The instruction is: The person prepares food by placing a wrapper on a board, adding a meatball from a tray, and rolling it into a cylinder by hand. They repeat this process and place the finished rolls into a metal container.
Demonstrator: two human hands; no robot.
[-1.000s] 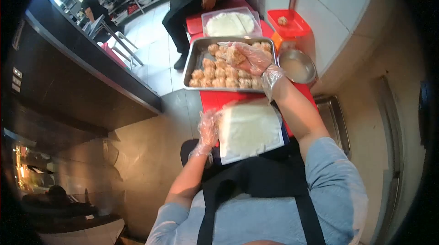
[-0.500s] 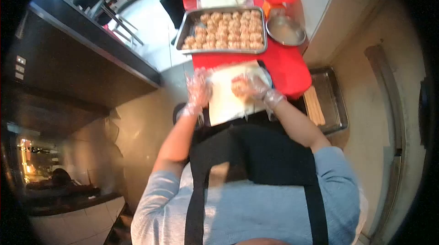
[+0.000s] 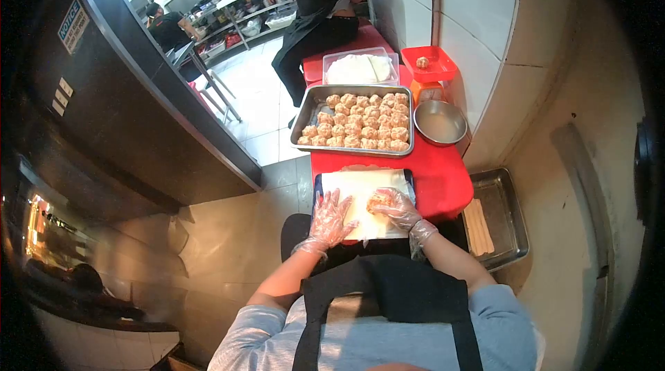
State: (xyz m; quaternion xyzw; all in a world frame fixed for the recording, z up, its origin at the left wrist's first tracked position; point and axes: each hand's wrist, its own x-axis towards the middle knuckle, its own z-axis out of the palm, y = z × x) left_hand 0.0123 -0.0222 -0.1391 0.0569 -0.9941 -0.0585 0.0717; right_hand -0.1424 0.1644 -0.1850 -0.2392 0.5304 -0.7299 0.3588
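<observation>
On the red bench [image 3: 443, 180], one rectangular steel tray [image 3: 309, 113] carries rows of knobbly balls [image 3: 357, 123], too crowded to count. Nearer lies one flat white sheet [image 3: 360, 187]; beside the tray, one round steel bowl [image 3: 440, 122]. The gloved left hand [image 3: 331, 218] rests spread flat on the sheet; the right hand [image 3: 400, 212] cups one lumpy ball [image 3: 378, 201] there.

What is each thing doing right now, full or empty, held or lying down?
Left hand, open, flat on the white sheet.
Right hand, closed on one ball.
Metal tray, full of balls.
Bowl, upright, looks empty.
Red scale pan, holds a single lump.
</observation>
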